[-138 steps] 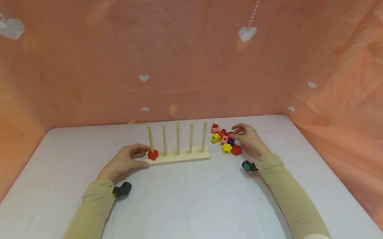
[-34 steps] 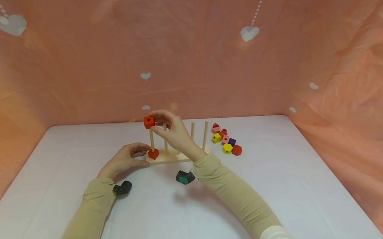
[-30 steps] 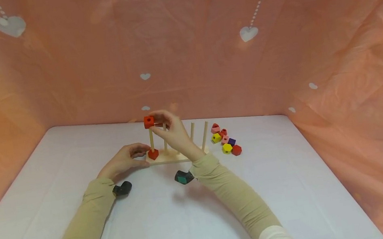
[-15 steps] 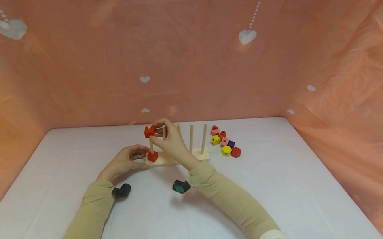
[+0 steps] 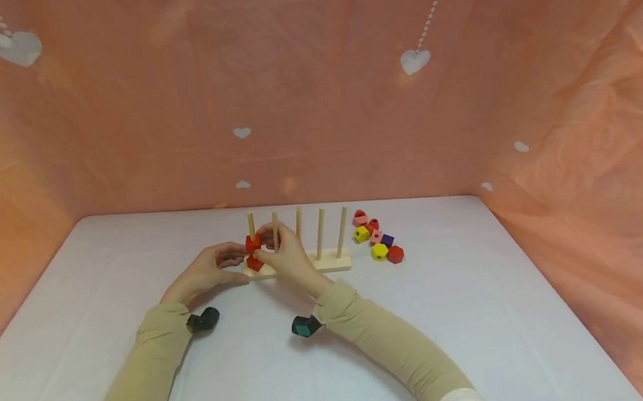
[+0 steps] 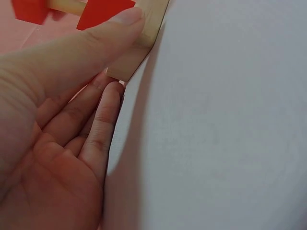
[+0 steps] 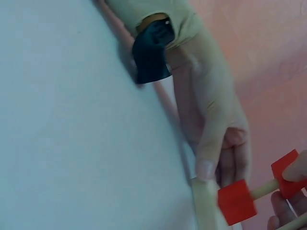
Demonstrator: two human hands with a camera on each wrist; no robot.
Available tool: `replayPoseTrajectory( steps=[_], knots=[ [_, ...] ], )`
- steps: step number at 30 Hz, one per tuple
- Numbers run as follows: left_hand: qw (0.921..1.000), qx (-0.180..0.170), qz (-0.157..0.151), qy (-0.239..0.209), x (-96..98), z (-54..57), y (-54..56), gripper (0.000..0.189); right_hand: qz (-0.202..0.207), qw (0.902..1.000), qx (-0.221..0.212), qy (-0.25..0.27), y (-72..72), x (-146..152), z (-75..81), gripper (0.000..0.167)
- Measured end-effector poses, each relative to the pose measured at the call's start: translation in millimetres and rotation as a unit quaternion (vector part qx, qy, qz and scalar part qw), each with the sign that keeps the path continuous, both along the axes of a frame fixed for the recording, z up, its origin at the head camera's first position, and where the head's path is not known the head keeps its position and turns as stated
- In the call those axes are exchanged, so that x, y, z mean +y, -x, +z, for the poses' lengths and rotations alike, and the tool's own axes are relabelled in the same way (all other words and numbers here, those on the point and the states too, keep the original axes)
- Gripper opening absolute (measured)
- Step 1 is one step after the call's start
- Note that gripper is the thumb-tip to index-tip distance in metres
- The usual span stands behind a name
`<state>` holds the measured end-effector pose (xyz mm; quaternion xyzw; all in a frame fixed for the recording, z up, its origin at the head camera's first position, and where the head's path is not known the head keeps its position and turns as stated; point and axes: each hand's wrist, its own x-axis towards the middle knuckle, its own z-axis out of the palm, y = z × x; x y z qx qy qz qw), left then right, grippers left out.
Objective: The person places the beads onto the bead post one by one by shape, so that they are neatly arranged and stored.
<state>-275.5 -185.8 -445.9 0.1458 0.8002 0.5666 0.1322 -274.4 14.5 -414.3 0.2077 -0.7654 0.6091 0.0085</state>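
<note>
A wooden peg stand (image 5: pixel 333 262) lies on the white table, its upright pegs in a row. At the foot of its leftmost peg (image 5: pixel 250 221) sits a red bead (image 5: pixel 254 263). Higher on that peg is a red cube bead (image 5: pixel 253 243), pinched between the thumb and fingers of my right hand (image 5: pixel 289 254); the right wrist view shows bare peg between the two beads. My left hand (image 5: pixel 208 269) holds the stand's left end. In the left wrist view, its thumb (image 6: pixel 91 50) lies along the base, with the fingers at the end.
Right of the stand lies a loose group of beads: yellow ones (image 5: pixel 379 252), a red one (image 5: pixel 395 254), a purple one (image 5: pixel 387 240) and pink ones (image 5: pixel 360 220). An orange cloth with hearts (image 5: pixel 306 93) surrounds the table.
My right hand took the red cube bead from the group on the right, carried it over to the leftmost peg, and has slid it down the peg. My left hand has stayed in place.
</note>
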Motion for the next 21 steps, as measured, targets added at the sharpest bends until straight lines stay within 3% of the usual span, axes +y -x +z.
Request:
replayPoseTrajectory(
  steps=[6,14,21],
  knots=[
    [0.9997,0.021,-0.009,0.008,-1.8,-2.4,2.5,0.062,0.012,0.9990,-0.043,0.009,-1.9,1.5,-7.0,0.027],
    [0.9997,0.020,-0.005,0.014,-1.3,-1.6,3.7,0.063,0.022,0.9987,-0.045,0.010,-1.2,5.2,-15.0,0.029],
    [0.9999,0.007,-0.003,0.012,-0.8,-1.6,2.8,0.064,0.066,0.9963,-0.054,-0.014,-30.1,24.5,22.8,0.042]
  ],
)
